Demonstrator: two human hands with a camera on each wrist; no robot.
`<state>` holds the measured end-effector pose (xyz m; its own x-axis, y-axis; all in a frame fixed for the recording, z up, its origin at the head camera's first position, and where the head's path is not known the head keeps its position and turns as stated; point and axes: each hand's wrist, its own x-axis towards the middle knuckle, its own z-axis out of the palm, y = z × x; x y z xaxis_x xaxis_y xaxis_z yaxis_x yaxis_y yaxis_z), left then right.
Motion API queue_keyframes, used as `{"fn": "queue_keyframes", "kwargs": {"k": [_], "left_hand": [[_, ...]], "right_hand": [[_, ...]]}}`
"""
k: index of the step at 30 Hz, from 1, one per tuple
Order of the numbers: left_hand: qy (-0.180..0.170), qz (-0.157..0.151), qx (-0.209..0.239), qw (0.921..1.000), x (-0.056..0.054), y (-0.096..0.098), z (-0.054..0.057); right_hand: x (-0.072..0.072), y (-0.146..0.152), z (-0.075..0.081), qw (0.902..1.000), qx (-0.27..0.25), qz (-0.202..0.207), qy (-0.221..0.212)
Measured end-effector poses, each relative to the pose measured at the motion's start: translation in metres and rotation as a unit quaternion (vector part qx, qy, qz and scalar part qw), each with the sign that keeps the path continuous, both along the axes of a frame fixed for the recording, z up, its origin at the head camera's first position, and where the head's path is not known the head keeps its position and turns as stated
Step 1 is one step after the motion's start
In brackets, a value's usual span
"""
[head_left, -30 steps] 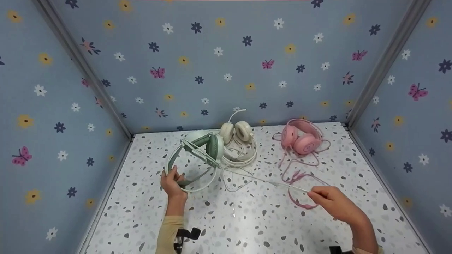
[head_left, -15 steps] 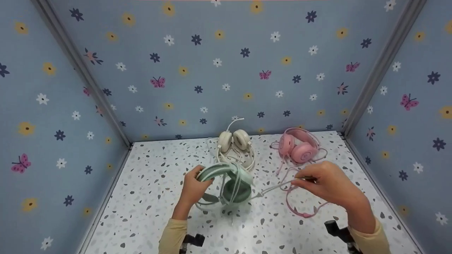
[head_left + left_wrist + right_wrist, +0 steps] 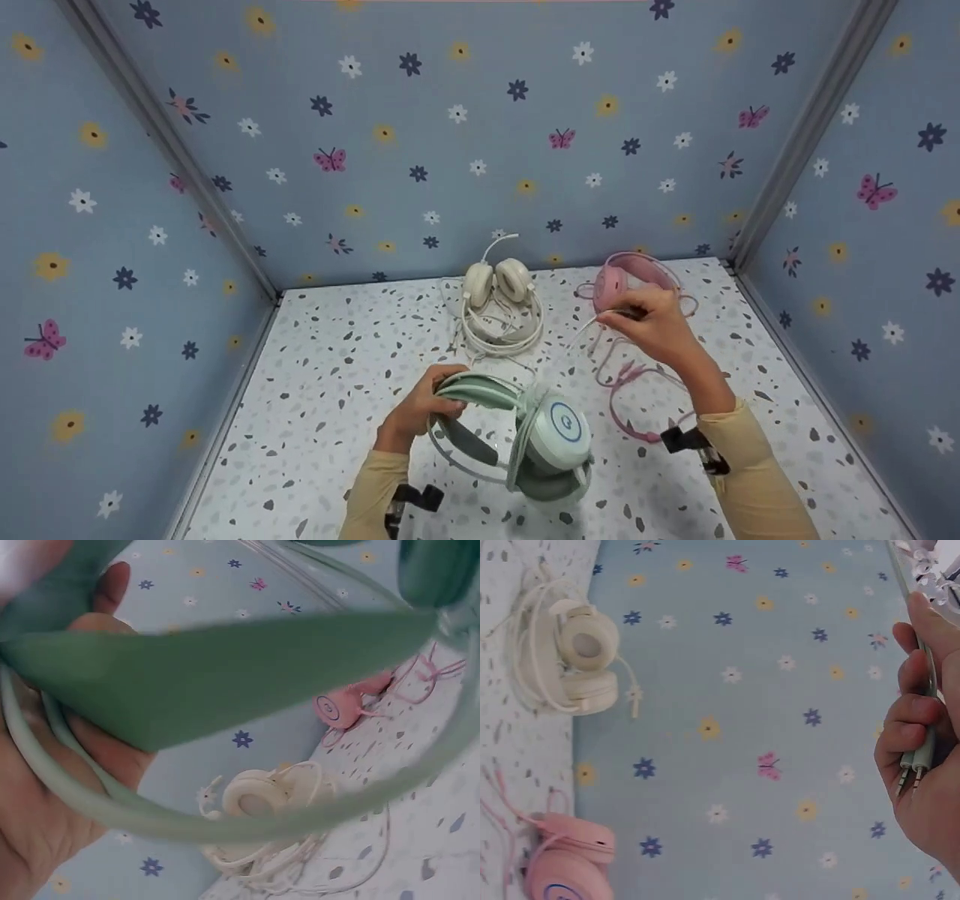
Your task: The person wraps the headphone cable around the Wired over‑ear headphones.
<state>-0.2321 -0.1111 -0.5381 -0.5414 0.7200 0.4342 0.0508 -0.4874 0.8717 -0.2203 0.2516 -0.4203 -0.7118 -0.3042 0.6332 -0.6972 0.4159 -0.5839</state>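
My left hand point(image 3: 421, 407) grips the headband of the pale green headphones point(image 3: 561, 433), held above the table. One ear cup faces up with a round blue emblem, and turns of cable lie around the cups. In the left wrist view the green inner band point(image 3: 202, 675) crosses in front of the left palm. My right hand point(image 3: 656, 330), raised on the right, pinches the headphones' thin cable point(image 3: 584, 327). Its two metal-tipped audio plugs point(image 3: 919, 761) stick out past the curled fingers in the right wrist view.
White headphones point(image 3: 513, 281) with a mic boom and coiled cable lie at the back middle of the speckled table point(image 3: 330, 360). Pink headphones point(image 3: 609, 285) lie behind my right hand, their pink cable point(image 3: 616, 412) trailing forward. Flower-patterned walls point(image 3: 420, 135) enclose the back and sides.
The green headphones have come rightward and nearer, turning so one cup's outer face shows. My right hand first drew the cable out, then moved inward and up with it.
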Motion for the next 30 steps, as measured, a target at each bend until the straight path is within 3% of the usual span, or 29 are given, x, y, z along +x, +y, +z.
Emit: {"fn": "queue_keyframes", "kwargs": {"k": [2, 4, 7, 10, 12, 15, 19, 22, 25, 27, 30], "left_hand": [[-0.043, -0.063, 0.066, 0.9949, -0.001, 0.005, -0.005], [-0.067, -0.104, 0.117, 0.9854, 0.000, 0.011, -0.010], [-0.100, -0.131, 0.168, 0.9719, 0.004, 0.020, -0.019], [-0.151, -0.128, 0.213, 0.9568, 0.010, 0.026, -0.029], [-0.195, -0.107, 0.241, 0.9448, 0.013, 0.030, -0.033], [-0.244, -0.056, 0.272, 0.9293, 0.017, 0.036, -0.038], [-0.273, -0.009, 0.298, 0.9146, 0.021, 0.048, -0.046], [-0.295, 0.011, 0.315, 0.9018, 0.024, 0.056, -0.052], [-0.324, 0.055, 0.321, 0.8882, 0.027, 0.063, -0.058], [-0.341, 0.094, 0.319, 0.8790, 0.031, 0.068, -0.061], [-0.351, 0.149, 0.311, 0.8705, 0.037, 0.074, -0.062]], "right_hand": [[0.003, -0.005, -0.006, 0.9989, -0.020, -0.019, -0.037], [0.008, -0.008, -0.013, 0.9952, -0.029, -0.033, -0.087], [0.013, -0.010, -0.031, 0.9856, -0.051, -0.030, -0.158], [0.014, -0.010, -0.061, 0.9597, -0.122, -0.016, -0.253], [0.017, -0.013, -0.081, 0.9307, -0.183, -0.016, -0.317], [0.021, -0.023, -0.105, 0.8737, -0.288, -0.022, -0.391], [0.031, -0.042, -0.121, 0.8278, -0.374, -0.039, -0.416], [0.037, -0.054, -0.127, 0.8085, -0.403, -0.070, -0.423], [0.043, -0.062, -0.130, 0.7939, -0.423, -0.093, -0.426], [0.048, -0.067, -0.131, 0.7889, -0.433, -0.102, -0.424], [0.055, -0.072, -0.130, 0.7905, -0.444, -0.103, -0.409]]}}
